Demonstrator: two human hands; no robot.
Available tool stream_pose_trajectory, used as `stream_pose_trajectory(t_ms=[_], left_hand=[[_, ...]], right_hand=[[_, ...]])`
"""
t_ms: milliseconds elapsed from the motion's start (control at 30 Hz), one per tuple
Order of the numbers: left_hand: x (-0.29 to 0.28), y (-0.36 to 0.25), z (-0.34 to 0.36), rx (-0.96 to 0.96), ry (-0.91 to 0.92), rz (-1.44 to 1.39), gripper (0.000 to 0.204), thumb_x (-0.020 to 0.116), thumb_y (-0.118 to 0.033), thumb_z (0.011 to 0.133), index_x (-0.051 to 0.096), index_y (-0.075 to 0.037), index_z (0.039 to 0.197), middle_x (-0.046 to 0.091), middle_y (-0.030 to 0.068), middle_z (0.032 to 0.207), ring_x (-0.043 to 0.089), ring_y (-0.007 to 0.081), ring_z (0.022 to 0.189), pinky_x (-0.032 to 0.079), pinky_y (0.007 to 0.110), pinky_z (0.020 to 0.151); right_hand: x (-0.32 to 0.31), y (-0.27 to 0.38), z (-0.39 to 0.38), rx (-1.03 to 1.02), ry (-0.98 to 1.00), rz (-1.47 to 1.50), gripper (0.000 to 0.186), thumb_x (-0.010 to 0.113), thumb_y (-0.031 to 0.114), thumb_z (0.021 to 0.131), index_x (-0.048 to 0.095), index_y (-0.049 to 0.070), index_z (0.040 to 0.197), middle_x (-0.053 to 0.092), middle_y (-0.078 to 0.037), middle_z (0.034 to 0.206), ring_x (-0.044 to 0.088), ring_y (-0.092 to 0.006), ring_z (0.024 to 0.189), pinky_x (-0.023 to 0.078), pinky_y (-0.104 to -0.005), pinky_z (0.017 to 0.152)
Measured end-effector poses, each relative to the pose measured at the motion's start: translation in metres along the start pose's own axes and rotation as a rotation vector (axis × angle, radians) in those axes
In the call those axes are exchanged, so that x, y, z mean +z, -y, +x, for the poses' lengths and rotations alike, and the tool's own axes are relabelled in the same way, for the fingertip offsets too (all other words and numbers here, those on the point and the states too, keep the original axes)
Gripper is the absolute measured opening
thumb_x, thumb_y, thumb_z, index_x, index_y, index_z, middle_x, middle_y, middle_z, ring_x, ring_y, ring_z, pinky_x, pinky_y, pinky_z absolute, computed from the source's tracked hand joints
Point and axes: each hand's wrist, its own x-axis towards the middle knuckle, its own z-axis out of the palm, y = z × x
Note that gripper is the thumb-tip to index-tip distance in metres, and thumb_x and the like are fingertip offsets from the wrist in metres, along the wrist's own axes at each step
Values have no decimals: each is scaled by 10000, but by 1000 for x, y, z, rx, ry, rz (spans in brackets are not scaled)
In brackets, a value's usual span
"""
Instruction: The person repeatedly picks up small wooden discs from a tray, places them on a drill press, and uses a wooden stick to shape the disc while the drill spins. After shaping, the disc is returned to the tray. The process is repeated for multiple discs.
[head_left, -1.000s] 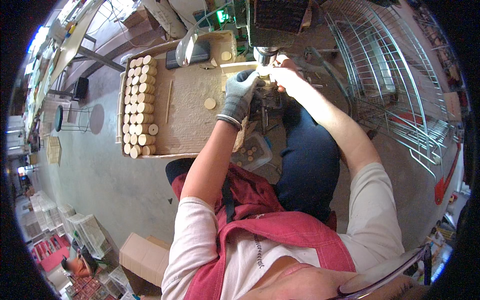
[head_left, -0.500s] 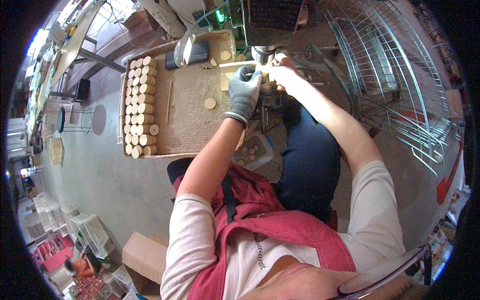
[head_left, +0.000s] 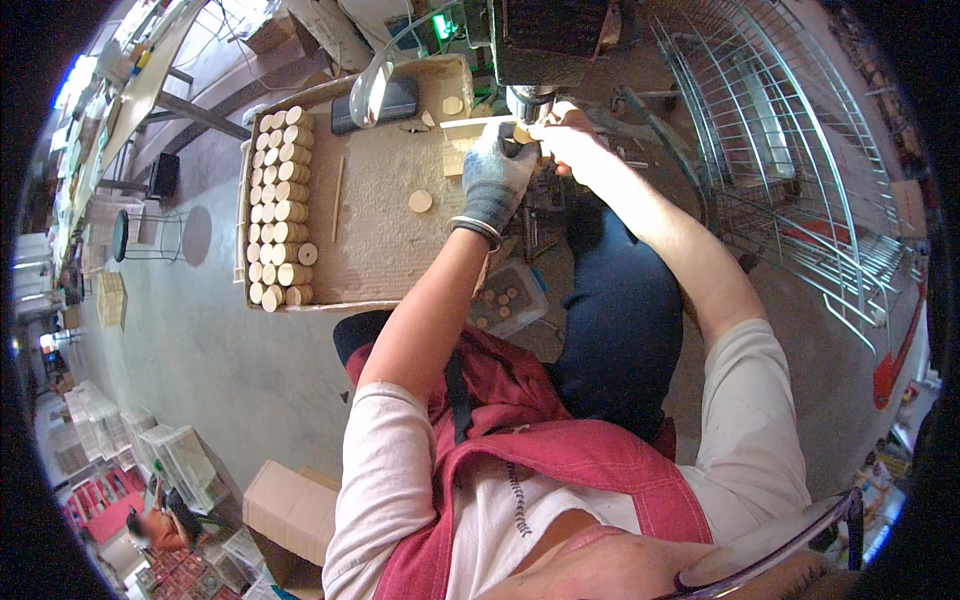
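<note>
One gloved left hand [head_left: 497, 165] is pinching a wooden disc [head_left: 521, 133], bare right hand [head_left: 572, 142] is curling close by, can't tell if gripping. Risk is glove [head_left: 490, 202] snagging if the chuck [head_left: 530, 102] is turning, hands sitting that near; spin isn't showing. Disc is lying at left hand's 1 o'clock, right hand's 9, with chuck hanging just beyond at disc's 12

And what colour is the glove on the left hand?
The glove is grey, darker near the wrist; it shows best in the head view.
</note>
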Motion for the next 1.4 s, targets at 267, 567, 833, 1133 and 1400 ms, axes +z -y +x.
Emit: stream_pose_trajectory(t_ms=[267,567,833,1133,1400], left_hand=[[3,34,10,-227,112,-716,262,708,-122,868,647,30,1072,706,74,958,671,147,806,539,269,734],[2,33,22,-323,101,-492,236,769,-108,814,688,11,1001,706,56,917,654,140,788,533,275,749],[-6,16,21,-421,143,-687,220,768,-52,798,682,15,990,708,73,928,677,166,811,554,294,751],[0,31,26,-392,141,-718,239,759,-24,796,671,26,1012,707,83,927,681,181,789,568,298,728],[3,29,23,-347,95,-572,247,745,-59,817,676,21,1041,707,60,943,666,146,809,544,269,761]], right_hand=[[0,8,-11,-15,-25,33,393,811,313,769,562,58,935,614,-39,730,548,-89,533,408,-218,331],[4,1,-3,-16,-27,10,293,729,289,846,586,58,955,617,-47,745,535,-91,494,391,-221,315],[-6,-21,2,8,67,292,274,675,307,880,592,50,932,570,-34,701,506,-89,501,385,-225,322],[-2,-8,-6,19,13,136,305,683,337,870,587,61,959,587,-31,737,504,-97,525,391,-247,345],[1,1,-2,44,-8,-23,342,724,372,837,597,96,996,630,-61,889,606,-170,761,483,-347,487]])
